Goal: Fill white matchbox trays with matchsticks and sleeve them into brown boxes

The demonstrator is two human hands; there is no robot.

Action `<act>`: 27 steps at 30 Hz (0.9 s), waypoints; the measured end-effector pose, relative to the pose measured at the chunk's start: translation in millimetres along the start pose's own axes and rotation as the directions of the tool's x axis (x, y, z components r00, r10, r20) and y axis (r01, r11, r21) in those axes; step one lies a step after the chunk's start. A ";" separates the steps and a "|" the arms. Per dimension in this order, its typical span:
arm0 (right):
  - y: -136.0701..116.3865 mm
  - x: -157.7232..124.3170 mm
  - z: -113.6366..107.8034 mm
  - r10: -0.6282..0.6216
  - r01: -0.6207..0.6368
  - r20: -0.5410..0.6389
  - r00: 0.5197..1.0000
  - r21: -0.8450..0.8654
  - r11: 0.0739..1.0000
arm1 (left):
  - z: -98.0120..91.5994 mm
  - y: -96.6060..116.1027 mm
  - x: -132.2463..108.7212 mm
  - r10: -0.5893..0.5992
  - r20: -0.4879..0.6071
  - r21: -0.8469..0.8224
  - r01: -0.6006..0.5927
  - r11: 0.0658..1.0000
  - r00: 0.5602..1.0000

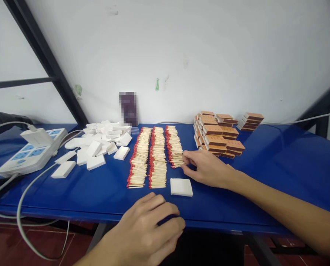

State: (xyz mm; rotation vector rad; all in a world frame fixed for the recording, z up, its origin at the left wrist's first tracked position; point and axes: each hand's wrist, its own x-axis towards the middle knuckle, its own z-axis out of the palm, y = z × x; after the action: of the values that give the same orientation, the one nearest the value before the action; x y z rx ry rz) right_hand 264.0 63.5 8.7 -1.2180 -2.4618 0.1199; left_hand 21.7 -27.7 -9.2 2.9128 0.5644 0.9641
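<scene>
While our right hand [206, 166] is lying beside the near end of the right-hand row of matches [173, 144], its thumb and forefinger are standing a little apart and are meeting the plain ends of the sticks. Some sticks are showing between these two fingertips, but we are not seeing enough to tell whether any are being clamped. The other fingers are folding under the palm, and the forearm is stretching across the table from the right.

Our left hand [151, 227] is hanging by the front edge of the blue table [278, 166], back upward, its fingers bending loosely. Its palm side is facing away from us, so we cannot tell how far the grip is closing or whether anything is sitting inside.

Between our hands, a small white box [181, 187] is lying flat on the tabletop, just in front of the right-hand row. The middle row [157, 159] and the left-hand row [139, 159] are running alongside, reaching nearer to us, and in all three rows the red heads are pointing left.

Beyond our right hand, a stack of orange-brown matchboxes [213, 130] is standing near the wall, with a smaller stack [251, 121] rising to its right. Farther left, we are seeing a loose pile of white boxes [106, 140] and, near it, a white power strip [33, 159]
</scene>
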 end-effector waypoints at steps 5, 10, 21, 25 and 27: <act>8.3 -4.8 -5.7 -0.075 0.075 0.006 0.997 -0.095 0.993 | 0.7 0.3 0.1 -0.033 0.014 0.001 0.033 0.999 0.999; -9.5 -8.9 -7.6 -0.077 0.083 -0.151 0.985 0.034 0.996 | 0.6 0.2 1.2 -0.027 0.012 0.021 0.026 0.999 1.000; 0.7 -1.1 15.5 -0.090 0.114 -0.170 0.981 0.139 0.984 | 2.3 -0.5 1.9 -0.027 -0.014 0.017 0.027 0.999 1.000; 7.3 2.0 14.6 -0.158 0.173 -0.145 0.977 0.092 0.981 | 0.9 0.1 2.2 -0.032 -0.014 0.018 0.032 0.999 0.999; 7.1 3.7 14.8 -0.141 0.158 -0.153 0.978 0.102 0.982 | 0.4 0.1 2.5 -0.027 -0.007 0.004 0.027 1.000 1.000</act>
State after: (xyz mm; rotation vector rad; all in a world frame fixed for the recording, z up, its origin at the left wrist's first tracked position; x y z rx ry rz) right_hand 261.6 72.2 -5.6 -0.9558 -2.3753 0.1233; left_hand 23.8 -27.0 -8.0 2.8986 0.6049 0.9712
